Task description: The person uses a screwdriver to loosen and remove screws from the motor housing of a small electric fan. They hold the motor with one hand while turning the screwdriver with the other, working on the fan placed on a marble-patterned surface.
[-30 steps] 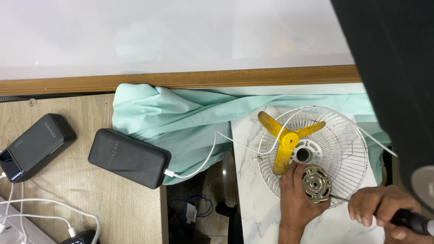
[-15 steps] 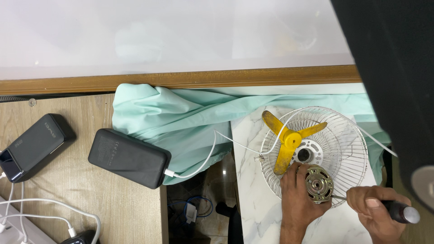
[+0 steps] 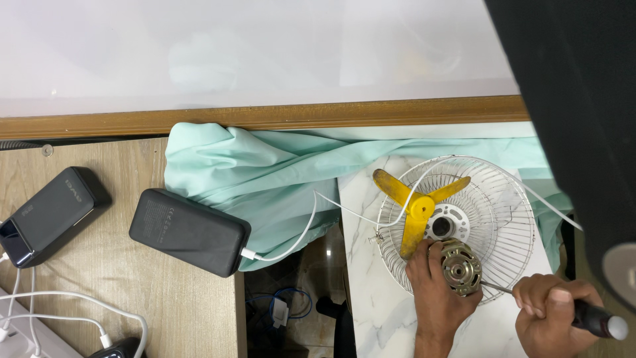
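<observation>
- the left hand (image 3: 434, 292) is clamped on the small metal fan motor (image 3: 460, 265), fingers curled around its left side, pinning it on the wire fan guard (image 3: 493, 199) that lies flat on the white marble table (image 3: 371, 311)
- the right hand (image 3: 550, 308) has its fingers closed tight round the dark handle of a screwdriver (image 3: 589, 318); the thin shaft runs up and left, its tip meeting the motor's lower right edge
- to work the tip well, it seems best to keep the shaft in line with the fastener, press in along it, and turn from the wrist so the blade does not ride out; whether the tip sits in a slot cannot be told here
- the left hand's grip looks like the thing to mind: the motor rests on springy wire, so it may rock unless held down firmly
- the yellow fan blade (image 3: 417, 209) lies just beside the motor, touching or nearly touching the left hand's knuckles; a slip could knock it
- a white cable (image 3: 298, 232) trails from the guard across the mint green cloth (image 3: 265, 179) to a black power bank (image 3: 189, 232) on the wooden desk (image 3: 132, 298), well apart from the hands; a second black power bank (image 3: 50, 212) lies further left
</observation>
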